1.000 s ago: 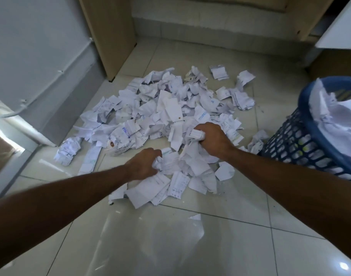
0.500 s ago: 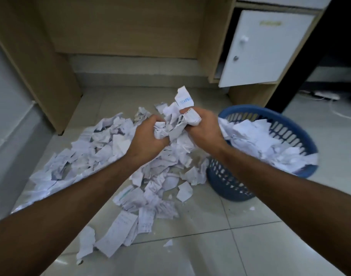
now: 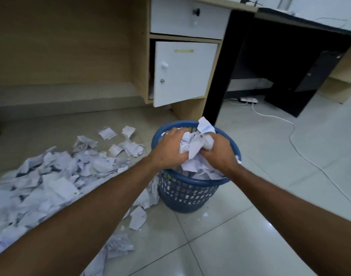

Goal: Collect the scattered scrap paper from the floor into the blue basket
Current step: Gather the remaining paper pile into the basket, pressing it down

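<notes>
1. Here, a crumpled bundle of scrap paper (image 3: 194, 145) sits squeezed between both hands, directly above the mouth of the blue basket (image 3: 187, 193).
2. The left hand (image 3: 168, 150) grips the bundle from the left side, its fingers curled round the paper.
3. The right hand (image 3: 218, 152) clutches the bundle from the right; one slip with blue print sticks up above its knuckles.
4. The basket stands upright on the tiled floor (image 3: 240, 226), filled nearly to its rim with white scraps; more paper shows through its mesh wall.
5. A loose pile of paper (image 3: 57, 176) spreads over the floor to the left of the basket, with some pieces touching the basket's base and a few stray scraps lying nearer the camera.
6. Behind the basket stands a wooden desk with a white drawer (image 3: 187, 18) and a white cabinet door (image 3: 182, 74) hanging ajar.
7. To the right, a white cable (image 3: 294, 136) runs across the tiles from a power strip (image 3: 248, 100) under a dark desk.
</notes>
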Available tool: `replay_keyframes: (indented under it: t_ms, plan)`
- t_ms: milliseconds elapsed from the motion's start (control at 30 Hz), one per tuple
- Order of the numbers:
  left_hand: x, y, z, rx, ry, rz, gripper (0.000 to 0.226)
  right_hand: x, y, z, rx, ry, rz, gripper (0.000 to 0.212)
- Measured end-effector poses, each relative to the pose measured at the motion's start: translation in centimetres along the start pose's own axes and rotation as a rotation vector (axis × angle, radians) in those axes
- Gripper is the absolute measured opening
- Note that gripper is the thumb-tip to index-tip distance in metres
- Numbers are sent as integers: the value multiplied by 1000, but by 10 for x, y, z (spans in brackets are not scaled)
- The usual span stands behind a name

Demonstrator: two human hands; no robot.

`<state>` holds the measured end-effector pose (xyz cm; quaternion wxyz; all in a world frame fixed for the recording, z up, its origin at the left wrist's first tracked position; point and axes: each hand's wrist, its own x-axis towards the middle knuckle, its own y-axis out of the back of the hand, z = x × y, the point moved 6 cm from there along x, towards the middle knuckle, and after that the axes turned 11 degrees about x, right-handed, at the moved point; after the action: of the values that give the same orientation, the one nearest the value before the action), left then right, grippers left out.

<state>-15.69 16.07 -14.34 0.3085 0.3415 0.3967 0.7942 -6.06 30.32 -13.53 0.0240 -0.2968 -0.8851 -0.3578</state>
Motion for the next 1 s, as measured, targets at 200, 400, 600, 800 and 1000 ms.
replay_keyframes:
  t_ms: [200,400,600,800,1000]
  plan:
    - [10,-57,-5,402,-2,-413,107,-9,-9,44,-375,-147,-278,90]
    - [17,-72,-19,379,48,-653,123,-6,-19,46,-438,-210,-454,102]
    - [15,-20,-14,521,32,-392,136,8,-11,-4,-448,-155,-428,114]
    - [0,11,-35,140,84,-440,149,0,-31,-67,-426,-52,-419,103]
    - [-45,47,-58,-165,64,-141,94,-27,-66,-120,-187,309,-277,70]
